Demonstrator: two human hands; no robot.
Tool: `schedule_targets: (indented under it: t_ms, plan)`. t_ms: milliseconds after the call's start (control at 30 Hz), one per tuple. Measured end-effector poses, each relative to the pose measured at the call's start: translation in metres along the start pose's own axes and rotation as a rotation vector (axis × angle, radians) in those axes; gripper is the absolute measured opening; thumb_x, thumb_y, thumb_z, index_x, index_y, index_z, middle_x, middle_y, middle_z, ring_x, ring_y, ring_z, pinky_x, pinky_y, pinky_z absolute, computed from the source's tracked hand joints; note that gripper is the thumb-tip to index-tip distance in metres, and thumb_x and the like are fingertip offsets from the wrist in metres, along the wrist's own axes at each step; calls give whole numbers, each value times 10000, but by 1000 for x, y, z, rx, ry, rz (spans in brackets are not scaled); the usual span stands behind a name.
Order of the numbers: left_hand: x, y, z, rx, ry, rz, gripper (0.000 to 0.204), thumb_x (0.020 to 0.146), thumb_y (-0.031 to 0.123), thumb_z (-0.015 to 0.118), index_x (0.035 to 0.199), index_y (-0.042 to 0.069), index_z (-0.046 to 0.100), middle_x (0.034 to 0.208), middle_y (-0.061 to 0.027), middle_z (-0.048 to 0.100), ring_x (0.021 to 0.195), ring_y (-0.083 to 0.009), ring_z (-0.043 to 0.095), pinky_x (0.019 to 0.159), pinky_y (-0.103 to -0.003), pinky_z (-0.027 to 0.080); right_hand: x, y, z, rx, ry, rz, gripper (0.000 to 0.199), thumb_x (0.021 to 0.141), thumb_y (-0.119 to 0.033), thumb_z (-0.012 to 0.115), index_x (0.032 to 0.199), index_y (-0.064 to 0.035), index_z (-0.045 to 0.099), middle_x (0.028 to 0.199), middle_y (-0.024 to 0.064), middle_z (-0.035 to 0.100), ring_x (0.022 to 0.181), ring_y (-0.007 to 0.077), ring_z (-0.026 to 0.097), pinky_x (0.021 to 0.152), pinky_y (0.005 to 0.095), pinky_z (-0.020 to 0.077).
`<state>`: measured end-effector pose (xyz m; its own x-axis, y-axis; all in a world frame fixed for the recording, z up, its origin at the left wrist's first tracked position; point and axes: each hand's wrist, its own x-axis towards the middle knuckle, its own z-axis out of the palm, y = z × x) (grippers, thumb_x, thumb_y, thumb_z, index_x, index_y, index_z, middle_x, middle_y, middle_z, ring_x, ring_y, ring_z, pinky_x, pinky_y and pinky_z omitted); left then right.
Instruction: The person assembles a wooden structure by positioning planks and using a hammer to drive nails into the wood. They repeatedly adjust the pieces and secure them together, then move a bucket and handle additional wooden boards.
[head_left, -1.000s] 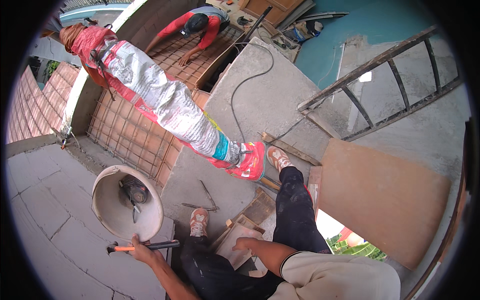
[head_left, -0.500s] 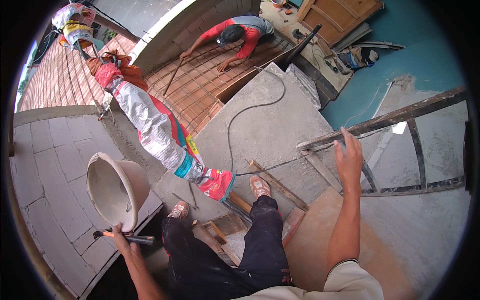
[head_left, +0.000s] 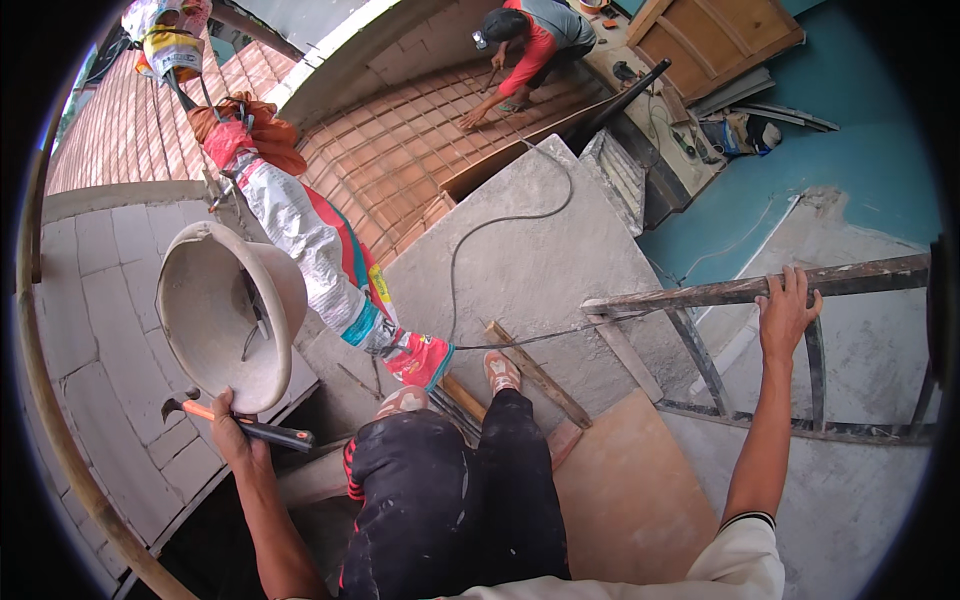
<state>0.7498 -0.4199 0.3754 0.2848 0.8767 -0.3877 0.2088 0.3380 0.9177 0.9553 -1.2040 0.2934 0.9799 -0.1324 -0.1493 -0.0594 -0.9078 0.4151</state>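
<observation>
The hammer sits low on the left of the scene, lying nearly level across your left hand, its dark claw head poking out to the left and the orange-and-black handle running right. Your fingers are wrapped closed around the middle of the handle, which keeps the tool balanced rather than head-heavy. Just above it, touching or very near your knuckles, the pale bucket is tipped on its side with its mouth turned toward you; a trowel-like tool seems to lie inside, though it is too small to be sure.

Your right hand is far out on the right, fingers curled over the top rail of the weathered wooden ladder. That grip looks like a brace, steadying you while your legs in dark trousers straddle the edge of the concrete slab.

Beside your feet a filled printed sack, silver with red and teal, slants up to the far left, tied off at an orange cloth top. A black cable loops across the slab. A flat brown board rests near right of your legs. Far beyond, another person crouches over mesh laid on reddish bricks.
</observation>
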Motion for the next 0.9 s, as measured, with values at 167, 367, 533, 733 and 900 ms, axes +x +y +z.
schedule_targets:
  t_ms: [167,367,533,733,900]
  plan:
    - [-13,-39,91,275,-135,34,268,950,58,733,997,97,473,889,-1,549,761,-121,623,739,-311,582,10,-1,1,-21,47,-34,389,749,-166,920,1111,-121,786,1378,83,641,1420,283,505,1174,624,302]
    - [-6,-154,218,553,-321,42,360,905,46,782,971,146,442,822,49,451,701,-48,439,620,-252,376,39,0,-15,-44,-148,-147,413,679,-180,943,1052,-98,785,1177,92,646,1239,291,575,1149,590,344]
    - [-3,-294,342,901,-691,199,278,807,131,758,935,39,528,748,-117,570,668,-256,580,669,-397,492,59,-6,-23,18,-255,-107,425,650,-169,959,1006,-83,743,1102,87,619,1140,302,583,1097,573,377]
    - [-30,-429,445,1093,-1203,358,344,815,125,757,1105,0,620,926,-283,725,906,-495,711,840,-558,546,64,-17,-25,-33,-308,-52,414,672,-149,966,1004,-99,725,1136,86,607,1159,303,569,1074,539,356]
    - [-53,-488,480,1243,-1372,131,428,836,105,735,1232,17,597,1019,-294,746,1022,-485,722,919,-580,544,71,-23,-25,-41,-371,12,422,683,-133,964,1026,-92,723,1149,84,592,1165,296,558,1077,543,319]
